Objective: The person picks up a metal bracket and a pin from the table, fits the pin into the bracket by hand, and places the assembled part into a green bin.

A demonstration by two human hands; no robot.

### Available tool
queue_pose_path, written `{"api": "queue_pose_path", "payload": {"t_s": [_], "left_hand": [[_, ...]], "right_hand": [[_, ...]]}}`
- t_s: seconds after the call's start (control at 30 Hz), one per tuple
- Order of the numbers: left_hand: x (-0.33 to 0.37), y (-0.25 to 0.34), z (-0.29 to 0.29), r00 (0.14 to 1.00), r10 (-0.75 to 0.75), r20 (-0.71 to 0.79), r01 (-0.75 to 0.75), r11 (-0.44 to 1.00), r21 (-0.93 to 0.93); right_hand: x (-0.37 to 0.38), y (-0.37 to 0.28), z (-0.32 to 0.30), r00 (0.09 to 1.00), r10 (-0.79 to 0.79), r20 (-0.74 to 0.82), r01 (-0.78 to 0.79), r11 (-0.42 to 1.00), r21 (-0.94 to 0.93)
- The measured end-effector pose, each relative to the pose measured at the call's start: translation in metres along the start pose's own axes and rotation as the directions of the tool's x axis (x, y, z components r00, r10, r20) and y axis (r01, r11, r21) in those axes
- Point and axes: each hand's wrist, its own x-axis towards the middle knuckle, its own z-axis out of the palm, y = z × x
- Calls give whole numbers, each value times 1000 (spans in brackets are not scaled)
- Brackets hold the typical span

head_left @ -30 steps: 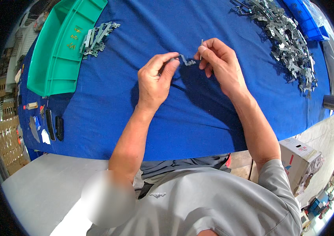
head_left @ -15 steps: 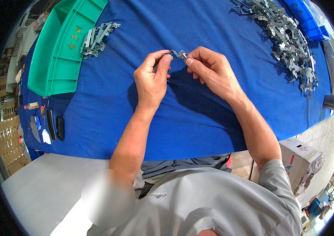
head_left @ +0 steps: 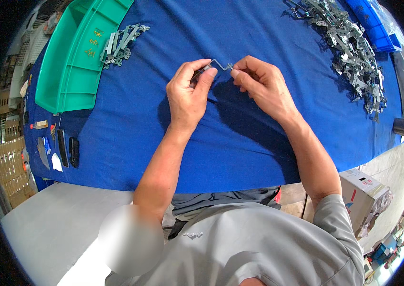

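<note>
A small bent metal bracket [head_left: 219,64] is held up between both hands over the blue cloth. My left hand [head_left: 188,90] pinches its left part between thumb and fingers, which cover much of it. At its right end my right hand [head_left: 260,83] grips the tip with thumb and forefinger. A stepped bend of thin metal shows between the two hands. Beyond the left hand lies a small group of grey metal brackets [head_left: 122,44], beside a green plastic bin [head_left: 79,90].
A long heap of metal brackets [head_left: 354,57] spreads along the far right, beside a blue bin [head_left: 387,44]. At the left lie black bar-shaped objects [head_left: 74,151] and a small bottle [head_left: 39,125]. A cardboard box [head_left: 361,190] stands below the table's right edge.
Both hands have shifted slightly to the right with the bracket. It is turned so that its stepped bend now shows more plainly, and the hands are a little differently angled.
</note>
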Motion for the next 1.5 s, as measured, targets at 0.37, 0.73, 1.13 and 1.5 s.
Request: {"api": "queue_pose_path", "payload": {"t_s": [0.37,0.73,1.13,1.5], "left_hand": [[1,5,1,990,137,-16,-137,990,47],[0,13,-2,988,109,113,-121,987,110],[0,7,-1,979,-202,13,202,966,-164],[-1,3,1,988,-157,-4,155,979,-136]], "right_hand": [[3,14,6,996,2,-85,10,989,144],[4,13,1,989,-65,-135,68,997,25],[0,-3,3,1000,10,8,-10,994,109],[0,3,5,999,-32,-34,32,999,4]]}}
